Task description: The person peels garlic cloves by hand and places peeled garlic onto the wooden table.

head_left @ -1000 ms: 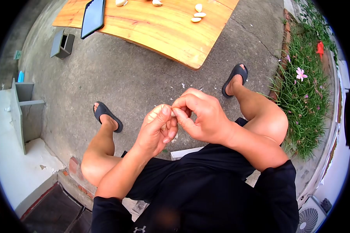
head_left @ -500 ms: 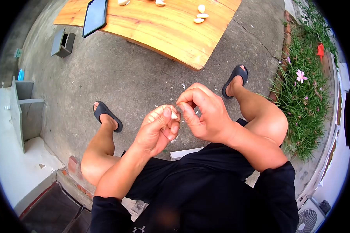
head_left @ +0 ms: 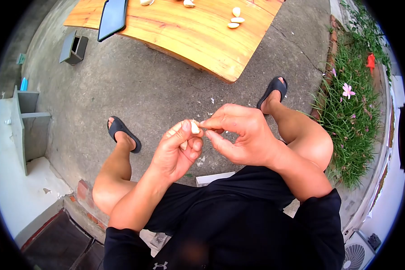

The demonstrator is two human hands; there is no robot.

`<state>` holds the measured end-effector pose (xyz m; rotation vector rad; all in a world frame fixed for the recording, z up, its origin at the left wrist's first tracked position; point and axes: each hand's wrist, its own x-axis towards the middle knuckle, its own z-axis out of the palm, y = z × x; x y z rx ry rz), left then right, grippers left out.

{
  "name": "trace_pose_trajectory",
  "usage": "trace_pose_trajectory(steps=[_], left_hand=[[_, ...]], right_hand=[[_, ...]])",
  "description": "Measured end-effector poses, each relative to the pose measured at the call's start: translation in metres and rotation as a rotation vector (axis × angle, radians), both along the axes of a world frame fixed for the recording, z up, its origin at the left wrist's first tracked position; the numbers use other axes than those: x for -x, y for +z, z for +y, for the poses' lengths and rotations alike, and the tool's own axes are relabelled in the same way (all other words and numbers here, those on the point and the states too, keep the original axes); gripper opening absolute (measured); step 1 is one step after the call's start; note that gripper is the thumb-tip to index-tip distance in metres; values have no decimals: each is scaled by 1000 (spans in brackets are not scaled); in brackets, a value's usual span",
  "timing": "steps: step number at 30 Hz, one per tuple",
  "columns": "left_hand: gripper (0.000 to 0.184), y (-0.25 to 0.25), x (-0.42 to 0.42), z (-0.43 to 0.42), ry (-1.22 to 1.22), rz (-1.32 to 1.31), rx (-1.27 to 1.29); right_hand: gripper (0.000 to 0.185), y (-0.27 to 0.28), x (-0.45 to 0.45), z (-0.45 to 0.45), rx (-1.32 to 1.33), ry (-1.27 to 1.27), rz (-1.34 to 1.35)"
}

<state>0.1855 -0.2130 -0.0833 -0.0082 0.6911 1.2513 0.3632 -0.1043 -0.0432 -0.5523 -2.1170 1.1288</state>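
Note:
A pale garlic clove [head_left: 195, 128] sticks up between the thumb and fingers of my left hand [head_left: 171, 150], which is closed on it. Another pale piece [head_left: 183, 145] shows in the curl of that hand's fingers. My right hand [head_left: 243, 137] comes in from the right, its index fingertip at the clove's side and its thumb just below, in a near pinch. Whether a scrap of skin sits between those fingertips is too small to see. Beyond my hands, several garlic cloves [head_left: 237, 20] lie on the wooden table [head_left: 180, 38].
A tablet-like dark-framed device [head_left: 112, 19] lies at the table's left edge. On the concrete floor stands a grey box [head_left: 74, 48], with white scraps scattered between my sandalled feet. Grass with pink flowers [head_left: 348, 91] borders the right side.
My right hand has turned, its fingers straightening and reaching left to the clove. My left hand has shifted slightly left, and more of the clove shows.

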Motion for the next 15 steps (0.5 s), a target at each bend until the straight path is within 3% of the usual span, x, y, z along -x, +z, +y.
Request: trace_pose_trajectory(steps=[15], left_hand=[[25,2,-1,-4,-82,22,-50]], right_hand=[[11,-4,0,-6,-111,30,-20]])
